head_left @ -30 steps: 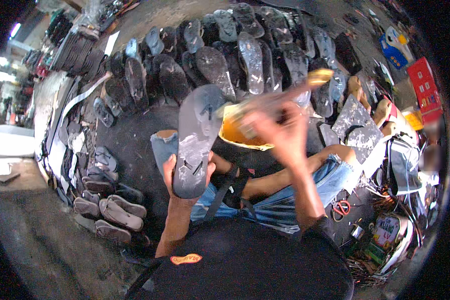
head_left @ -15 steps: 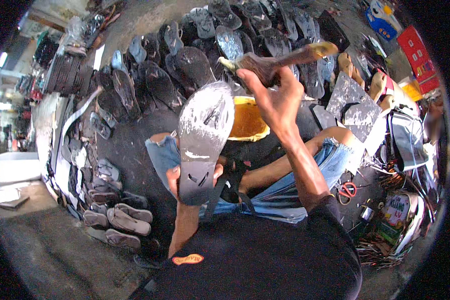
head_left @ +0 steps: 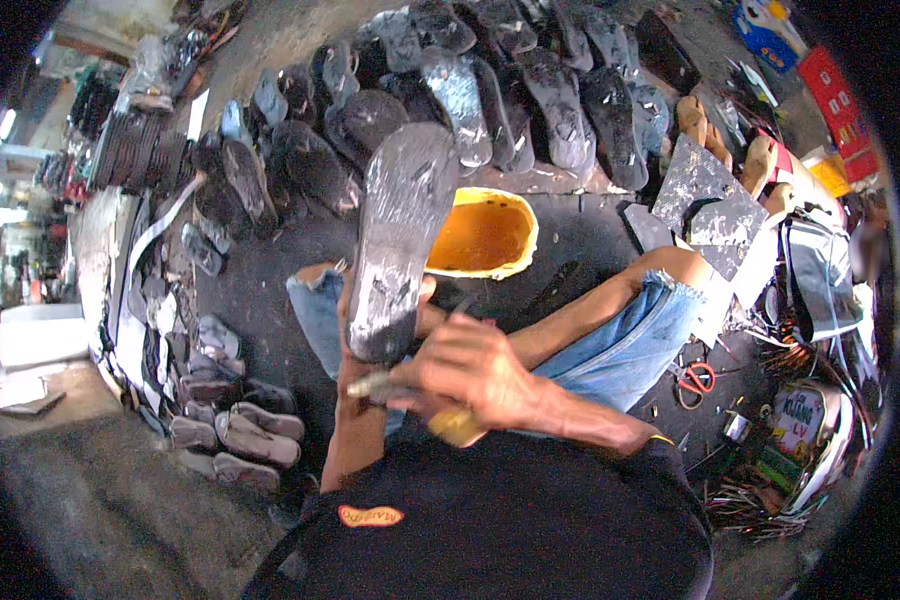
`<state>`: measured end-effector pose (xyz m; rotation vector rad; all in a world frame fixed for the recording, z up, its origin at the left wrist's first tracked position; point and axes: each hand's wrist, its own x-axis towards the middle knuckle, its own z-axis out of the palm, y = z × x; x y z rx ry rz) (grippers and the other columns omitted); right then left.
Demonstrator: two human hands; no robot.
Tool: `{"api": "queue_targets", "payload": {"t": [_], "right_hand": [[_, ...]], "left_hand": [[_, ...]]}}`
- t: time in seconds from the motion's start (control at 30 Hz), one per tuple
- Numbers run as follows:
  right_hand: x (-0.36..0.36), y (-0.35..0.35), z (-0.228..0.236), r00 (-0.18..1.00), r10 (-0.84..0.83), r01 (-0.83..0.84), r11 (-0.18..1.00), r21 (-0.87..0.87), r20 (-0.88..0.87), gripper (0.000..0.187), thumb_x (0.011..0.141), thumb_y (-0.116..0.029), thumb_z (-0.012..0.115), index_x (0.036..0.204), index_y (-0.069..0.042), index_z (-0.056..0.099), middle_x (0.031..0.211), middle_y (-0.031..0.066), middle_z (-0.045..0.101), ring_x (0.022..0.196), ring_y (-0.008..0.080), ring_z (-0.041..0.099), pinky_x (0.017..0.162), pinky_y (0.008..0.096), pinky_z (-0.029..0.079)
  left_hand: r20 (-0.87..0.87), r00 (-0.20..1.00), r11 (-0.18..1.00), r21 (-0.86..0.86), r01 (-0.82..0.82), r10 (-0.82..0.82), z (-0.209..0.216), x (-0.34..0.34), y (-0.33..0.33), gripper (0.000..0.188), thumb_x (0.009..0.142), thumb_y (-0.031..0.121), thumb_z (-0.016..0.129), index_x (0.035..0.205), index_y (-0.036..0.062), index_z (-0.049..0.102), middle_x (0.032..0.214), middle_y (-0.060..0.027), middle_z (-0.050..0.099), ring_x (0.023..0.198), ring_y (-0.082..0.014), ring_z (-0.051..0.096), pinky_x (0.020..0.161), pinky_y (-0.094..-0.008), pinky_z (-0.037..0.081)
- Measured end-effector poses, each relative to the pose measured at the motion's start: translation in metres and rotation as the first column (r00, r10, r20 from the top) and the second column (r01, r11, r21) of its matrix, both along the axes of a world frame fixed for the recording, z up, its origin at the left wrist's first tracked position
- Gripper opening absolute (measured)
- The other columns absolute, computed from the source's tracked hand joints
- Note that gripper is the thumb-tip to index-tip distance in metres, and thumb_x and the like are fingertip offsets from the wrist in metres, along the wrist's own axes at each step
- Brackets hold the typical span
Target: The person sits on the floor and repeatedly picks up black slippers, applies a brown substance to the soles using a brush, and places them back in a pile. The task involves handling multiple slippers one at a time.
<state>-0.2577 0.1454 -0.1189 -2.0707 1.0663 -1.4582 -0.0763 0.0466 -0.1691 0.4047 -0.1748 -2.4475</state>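
My left hand [head_left: 428, 316] grips a dark sandal sole [head_left: 402, 225] from beneath, its fingers showing along the heel edges. The sole tilts toward me, with a wet, streaky coat shining over nearly all of its face. In my right hand [head_left: 475, 368] is a brush [head_left: 370, 387] with a yellow-ended handle, blurred by motion. Its pale tip lies by the lower left edge of the heel; whether it touches the sole I cannot tell. Beyond my hands stands a yellow-rimmed tub [head_left: 533, 232] with amber liquid inside.
Many dark soles [head_left: 560, 115] lie in rows at the far side. Grey sandals [head_left: 258, 438] are piled on the left. Grey sheet pieces [head_left: 708, 200], red-handled scissors [head_left: 694, 382] and a container with bundled strips [head_left: 798, 425] lie on the right.
My right hand has come down from above the tub to the sole's heel with the brush. The coat now covers the heel, bare before, and the white patches have thinned into streaks.
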Motion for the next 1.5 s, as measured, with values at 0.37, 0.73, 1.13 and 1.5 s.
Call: {"api": "queue_targets", "payload": {"t": [0.37,0.73,1.13,1.5], "right_hand": [[0.02,-0.002,0.002,0.954,-0.155,0.155,0.988,0.019,0.258,0.025,0.082,-0.018,0.089,0.1,-0.008,0.075,0.089,0.0113,0.065,0.077,0.0189,0.068,0.065,0.039,0.051],[-0.011,-0.019,0.006,0.908,-0.381,0.391,0.92,-0.028,0.174,0.032,0.074,-0.022,0.095,0.09,0.0,0.078,0.074,0.0098,0.072,0.065,0.0221,0.068,0.062,0.0357,0.051],[0.014,0.011,0.016,0.987,-0.093,0.089,0.995,0.033,0.129,0.018,0.076,-0.023,0.078,0.084,-0.013,0.066,0.071,0.0049,0.059,0.065,0.0256,0.063,0.063,0.0408,0.054],[-0.062,-0.035,0.011,0.766,-0.641,0.642,0.765,-0.038,0.05,0.03,0.083,-0.032,0.087,0.086,-0.005,0.074,0.084,0.0097,0.073,0.074,0.0265,0.069,0.063,0.0402,0.054]], "left_hand": [[0.461,0.79,0.812,-0.578,-0.078,0.404,0.02,-0.029,-0.003,0.042,0.097,0.01,0.066,0.137,0.0034,0.057,0.116,-0.0109,0.07,0.1,-0.0174,0.068,0.087,-0.0366,0.059],[0.211,0.916,0.932,-0.202,-0.3,0.341,0.021,-0.044,-0.013,0.04,0.102,0.037,0.054,0.124,0.0067,0.067,0.12,-0.0134,0.073,0.111,-0.0295,0.069,0.099,-0.0499,0.057],[0.536,0.466,0.455,-0.844,0.283,0.704,0.026,-0.06,-0.013,0.047,0.09,0.006,0.079,0.132,0.005,0.058,0.117,-0.0084,0.068,0.104,-0.0154,0.066,0.085,-0.0338,0.059],[0.503,0.223,0.121,-0.563,0.818,0.835,0.001,-0.038,0.013,0.054,0.089,0.023,0.081,0.135,0.0039,0.061,0.124,-0.0117,0.072,0.111,-0.0229,0.07,0.099,-0.0387,0.054]]}}
